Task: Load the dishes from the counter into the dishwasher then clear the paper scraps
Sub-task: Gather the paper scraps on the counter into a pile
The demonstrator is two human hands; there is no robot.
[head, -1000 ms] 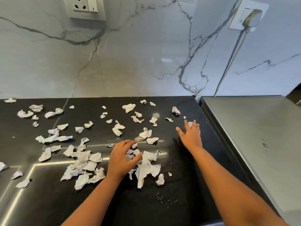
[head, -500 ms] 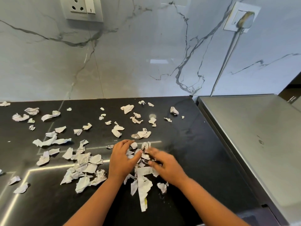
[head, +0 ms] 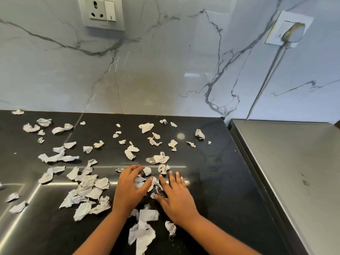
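Several torn white paper scraps (head: 88, 192) lie scattered over the black counter (head: 211, 172), thickest at the left and middle. My left hand (head: 131, 188) lies cupped on the counter, fingers bent over a small heap of scraps (head: 147, 183). My right hand (head: 176, 197) rests flat beside it with fingers straight, pressing against the same heap from the right. A longer scrap (head: 142, 232) lies between my forearms near the front edge. No dishes are in view.
A grey steel appliance top (head: 287, 173) adjoins the counter on the right. A marble wall rises behind, with a socket plate (head: 101, 12) at upper left and a plugged-in cord (head: 292, 32) at upper right.
My right hand came back from the far right of the counter to the heap beside my left hand, sweeping scraps in. Its fingers now lie straighter. The left hand barely moved.
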